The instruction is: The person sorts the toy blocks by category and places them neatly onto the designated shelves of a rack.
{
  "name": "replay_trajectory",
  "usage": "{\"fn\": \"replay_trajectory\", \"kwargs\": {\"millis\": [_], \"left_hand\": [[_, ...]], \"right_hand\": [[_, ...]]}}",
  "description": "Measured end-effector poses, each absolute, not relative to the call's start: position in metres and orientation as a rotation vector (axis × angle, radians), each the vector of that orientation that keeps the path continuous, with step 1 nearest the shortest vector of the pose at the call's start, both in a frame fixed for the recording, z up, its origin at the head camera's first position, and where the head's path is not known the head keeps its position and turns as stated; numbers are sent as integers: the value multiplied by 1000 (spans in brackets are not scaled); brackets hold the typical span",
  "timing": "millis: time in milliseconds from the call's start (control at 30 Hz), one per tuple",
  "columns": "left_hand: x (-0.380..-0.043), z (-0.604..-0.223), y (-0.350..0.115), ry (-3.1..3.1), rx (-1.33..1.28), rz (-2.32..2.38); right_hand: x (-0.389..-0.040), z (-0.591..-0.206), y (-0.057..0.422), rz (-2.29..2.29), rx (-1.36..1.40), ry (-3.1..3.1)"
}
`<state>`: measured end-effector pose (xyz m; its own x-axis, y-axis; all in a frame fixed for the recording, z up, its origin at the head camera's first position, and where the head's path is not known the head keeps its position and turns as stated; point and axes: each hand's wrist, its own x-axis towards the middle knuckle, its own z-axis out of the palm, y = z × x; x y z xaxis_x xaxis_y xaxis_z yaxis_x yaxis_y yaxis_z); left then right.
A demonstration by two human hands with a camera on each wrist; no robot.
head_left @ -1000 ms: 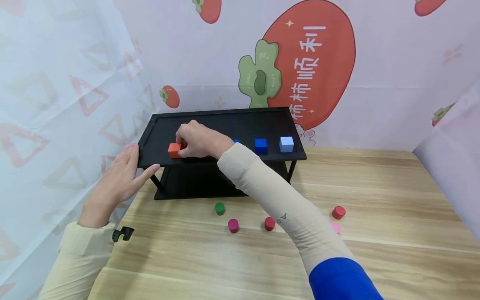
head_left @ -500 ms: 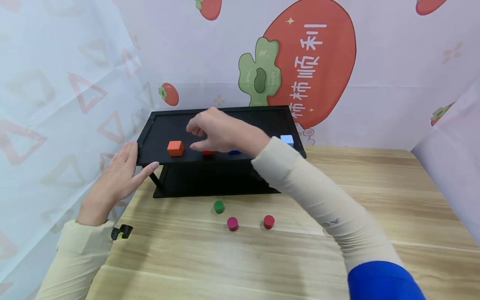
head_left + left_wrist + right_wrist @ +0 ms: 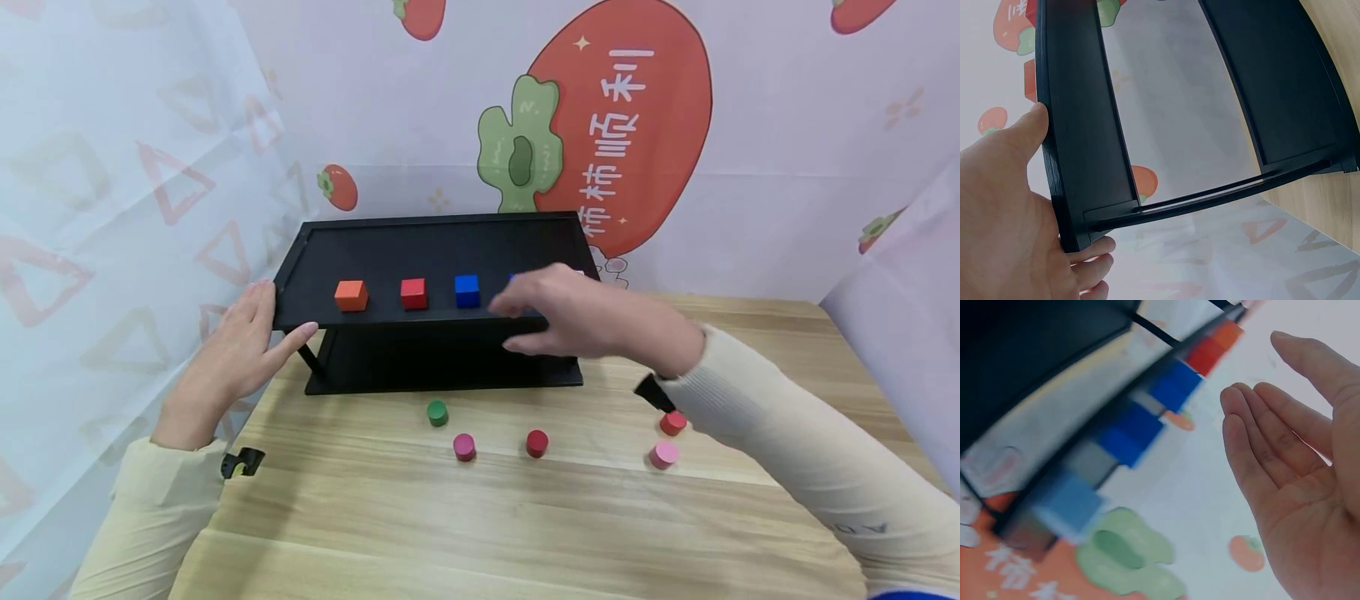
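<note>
My left hand grips the front left corner of a black two-tier shelf, the thumb along its front edge, the fingers at its side. Along the top tier's front stand an orange block, a red block and a blue block in a row. My right hand hovers before the shelf's right part, fingers relaxed and holding nothing. It mostly hides a second blue block and a light blue block in the head view; both show blurred in the right wrist view.
On the wooden table before the shelf lie a green cylinder, a magenta cylinder and a red cylinder. Beneath the right forearm are another red cylinder and a pink cylinder. A printed cloth hangs behind.
My right hand has let go of the orange block and moved right, away from it. The red and blue blocks are uncovered. The left hand stays at the shelf corner.
</note>
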<state>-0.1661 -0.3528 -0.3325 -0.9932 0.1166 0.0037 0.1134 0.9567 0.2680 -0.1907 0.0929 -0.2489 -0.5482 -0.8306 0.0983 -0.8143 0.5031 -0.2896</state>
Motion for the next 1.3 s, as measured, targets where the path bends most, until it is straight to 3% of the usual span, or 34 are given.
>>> {"fn": "replay_trajectory", "kwargs": {"millis": [367,533,767,1300], "left_hand": [[-166,-333,-353,3106,197,455],[-167,-333,-354,3113,191,463],[-168,-334,-354,3122,211,466],[-167,-334,-353,3129,212,486]], "right_hand": [[-165,-344,150,-649,-1218,2618],[-159,-385,157,-804,-1036,2594],[-154,-432,152,-916,-1034,2564],[-152,-461,146,-1003,-909,2529]]}}
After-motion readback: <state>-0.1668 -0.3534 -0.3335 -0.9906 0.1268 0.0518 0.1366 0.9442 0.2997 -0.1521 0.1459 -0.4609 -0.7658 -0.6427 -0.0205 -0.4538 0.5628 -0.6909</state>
